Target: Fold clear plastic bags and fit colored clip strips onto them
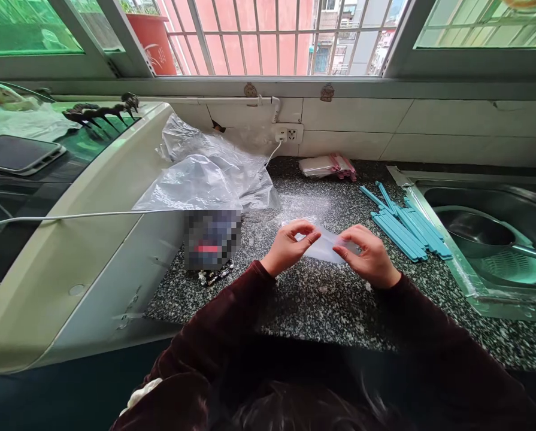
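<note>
Your left hand [294,244] and right hand [370,256] pinch opposite ends of the small translucent plastic bag [323,246], its long axis crosswise between them.

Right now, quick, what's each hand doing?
Left hand: fingers closed on the near-left part of a translucent plastic bag.
Right hand: fingers closed at its right end.
</note>
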### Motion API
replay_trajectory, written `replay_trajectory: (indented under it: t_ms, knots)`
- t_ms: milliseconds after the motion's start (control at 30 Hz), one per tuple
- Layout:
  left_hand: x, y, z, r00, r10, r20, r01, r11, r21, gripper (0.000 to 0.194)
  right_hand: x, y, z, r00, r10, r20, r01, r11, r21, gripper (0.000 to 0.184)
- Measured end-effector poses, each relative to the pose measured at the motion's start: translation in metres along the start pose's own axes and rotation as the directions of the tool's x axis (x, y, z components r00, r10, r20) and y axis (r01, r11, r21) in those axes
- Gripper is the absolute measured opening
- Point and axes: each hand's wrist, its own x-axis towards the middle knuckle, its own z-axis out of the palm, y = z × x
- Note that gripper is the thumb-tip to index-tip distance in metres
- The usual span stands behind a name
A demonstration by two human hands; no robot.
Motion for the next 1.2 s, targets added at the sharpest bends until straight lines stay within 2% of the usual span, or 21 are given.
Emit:
replay_trajectory:
  t_ms: [100,200,300,500,733,1067,1200]
  knots:
    - [0.0014,0.0001,-0.0027,0.989,-0.116,-0.088,0.106,0.989,-0.107,0.035,0.0000,0.0022,-0.0023,0.999,0.023,-0.044,-0.024,0.999,-0.032,0.012]
    - [0.0025,0.0008,-0.0053,0.973,-0.207,-0.104,0.182,0.961,-0.209,0.035,0.0006,0.0034,-0.0038,0.996,0.016,-0.093,-0.020,0.999,-0.038,0.011]
    - [0.0033,0.0017,-0.0061,0.962,-0.247,-0.117,0.209,0.941,-0.264,0.035,0.0015,0.0035,-0.0041,0.993,-0.018,-0.120,0.012,0.998,-0.055,0.009]
    - [0.0050,0.0030,-0.0054,0.948,-0.285,-0.139,0.225,0.914,-0.339,0.039,0.0019,0.0042,-0.0048,0.988,-0.076,-0.134,0.060,0.991,-0.121,0.009]
    - [0.0065,0.0021,-0.0063,0.945,-0.293,-0.149,0.228,0.911,-0.343,0.039,0.0016,0.0050,-0.0058,0.983,-0.126,-0.135,0.099,0.977,-0.189,0.009]
    - [0.0051,0.0036,-0.0073,0.966,-0.247,-0.079,0.216,0.936,-0.279,0.042,0.0010,0.0077,-0.0093,0.977,-0.181,-0.115,0.143,0.949,-0.282,0.016]
    - [0.0050,0.0060,-0.0069,0.969,-0.245,-0.024,0.227,0.928,-0.295,0.043,0.0023,0.0066,-0.0097,0.977,-0.171,-0.128,0.138,0.962,-0.234,0.015]
